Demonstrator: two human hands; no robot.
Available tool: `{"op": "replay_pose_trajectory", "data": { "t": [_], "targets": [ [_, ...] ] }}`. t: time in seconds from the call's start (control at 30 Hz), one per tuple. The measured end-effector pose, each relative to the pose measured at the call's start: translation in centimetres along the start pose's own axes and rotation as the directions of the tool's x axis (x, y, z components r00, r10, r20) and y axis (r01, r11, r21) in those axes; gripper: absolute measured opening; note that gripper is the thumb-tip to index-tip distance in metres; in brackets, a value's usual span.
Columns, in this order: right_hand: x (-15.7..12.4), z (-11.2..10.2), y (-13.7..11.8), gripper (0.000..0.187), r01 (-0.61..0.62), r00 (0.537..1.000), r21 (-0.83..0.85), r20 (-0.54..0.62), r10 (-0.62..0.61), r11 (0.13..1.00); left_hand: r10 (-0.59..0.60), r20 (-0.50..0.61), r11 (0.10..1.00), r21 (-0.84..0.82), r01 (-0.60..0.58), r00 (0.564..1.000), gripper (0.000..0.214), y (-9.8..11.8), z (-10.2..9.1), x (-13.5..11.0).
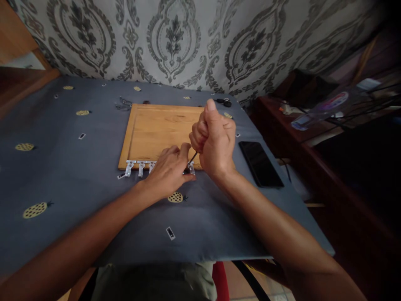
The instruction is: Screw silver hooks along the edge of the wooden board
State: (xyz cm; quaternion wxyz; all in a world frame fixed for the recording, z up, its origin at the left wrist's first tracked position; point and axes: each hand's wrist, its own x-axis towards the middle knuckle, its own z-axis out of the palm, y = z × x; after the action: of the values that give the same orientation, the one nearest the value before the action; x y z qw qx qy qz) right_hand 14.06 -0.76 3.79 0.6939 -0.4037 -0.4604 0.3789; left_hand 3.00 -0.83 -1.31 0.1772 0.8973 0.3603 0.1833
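Observation:
A wooden cabinet door (159,129) lies flat on the cloth-covered table, with several metal hinges (129,168) in a row along its near edge. My left hand (167,171) rests over that edge, thumb and fingers closed about the rightmost hinge (192,169) and hiding part of the row. In a fist, my right hand (216,144) grips a screwdriver (194,157). Only its dark shaft shows, slanting down to the rightmost hinge; the handle is hidden inside the fist. Whether the tip sits in a screw, I cannot tell.
A black phone (260,164) lies right of the door, near the table's right edge. Beyond the door are a metal object (123,103) at left and dark keys (224,102) at right. A plastic bottle (335,102) is on the dark furniture at right. A patterned curtain (173,37) hangs behind.

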Motion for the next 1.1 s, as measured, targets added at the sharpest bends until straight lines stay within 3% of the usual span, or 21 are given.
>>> {"op": "replay_pose_trajectory", "data": {
  "t": [0.17, 0.3, 0.57, 0.83, 1.1],
  "targets": [
    [0.0, 0.1, 0.3, 0.069, 0.048, 0.999, 0.023, 0.017, -0.048, 0.999, -0.014, 0.031, 1.0, 0.013, 0.013, 0.999, 0.047, 0.3, -0.3, 0.1],
    [0.3, -0.7, -0.2, 0.067, 0.009, 0.997, 0.062, 0.078, -0.014, 0.998, -0.014, 0.036, 1.0, 0.026, 0.013, 0.999, 0.052, 0.2, -0.2, 0.1],
    [0.2, -2.9, -3.1, 0.064, 0.078, 0.997, 0.084, 0.007, -0.079, 0.993, 0.009, -0.012, 0.999, -0.032, -0.009, 1.0, 0.067, -0.5, 0.5, -0.1],
    [-0.6, -2.9, -0.6, 0.062, 0.062, 0.997, 0.131, 0.032, -0.067, 0.989, 0.008, 0.003, 1.0, -0.004, -0.008, 1.0, 0.065, -0.3, 0.2, 0.0],
    [-0.6, -2.6, -0.2, 0.06, 0.053, 0.997, 0.117, 0.044, -0.059, 0.992, 0.0, 0.002, 1.0, 0.003, 0.0, 1.0, 0.056, -0.3, 0.2, 0.0]
  ]
}}
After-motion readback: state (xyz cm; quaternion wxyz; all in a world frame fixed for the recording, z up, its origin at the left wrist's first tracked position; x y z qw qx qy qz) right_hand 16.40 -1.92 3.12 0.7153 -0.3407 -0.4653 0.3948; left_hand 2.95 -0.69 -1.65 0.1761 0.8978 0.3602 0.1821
